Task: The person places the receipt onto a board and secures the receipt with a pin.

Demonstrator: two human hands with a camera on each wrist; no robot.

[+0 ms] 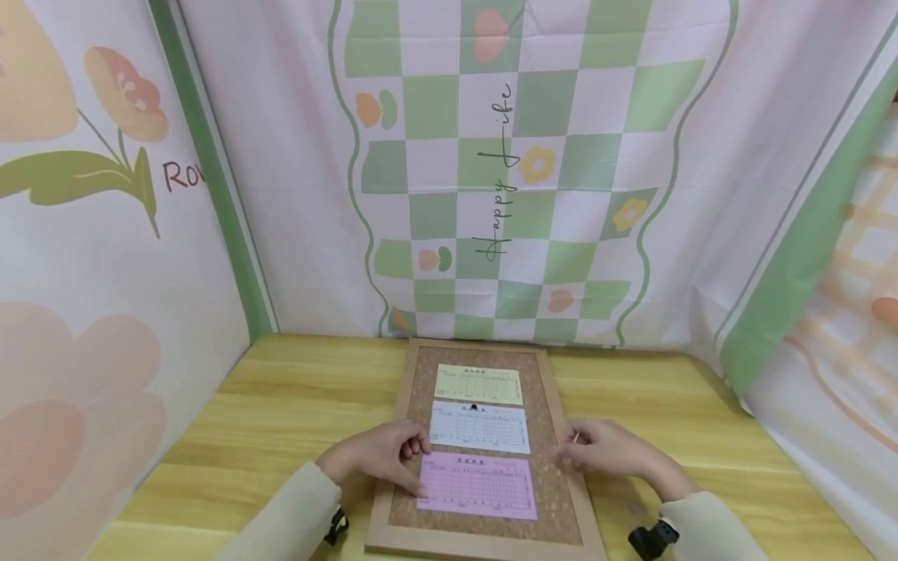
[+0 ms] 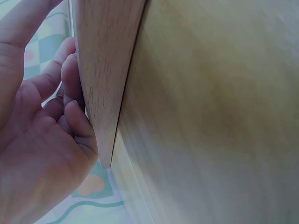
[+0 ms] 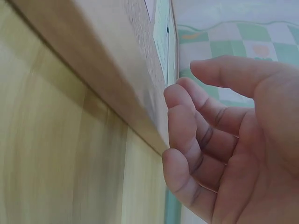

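A cork board in a wooden frame lies on the table and bears three printed slips in a column: a yellow one, a pale blue one and a pink one. A small black pin or clip sits at the blue slip's top edge. My left hand rests at the frame's left side, its thumb touching the pink slip's left edge, other fingers loosely bent. Beside the right side of the frame, my right hand has loosely curled fingers, with nothing visible between thumb and fingers in the right wrist view.
The wooden table extends on both sides of the board. A patterned curtain hangs behind the table's far edge, and printed cloth stands on the left side. A faint purple spot shows on the table near the right wrist.
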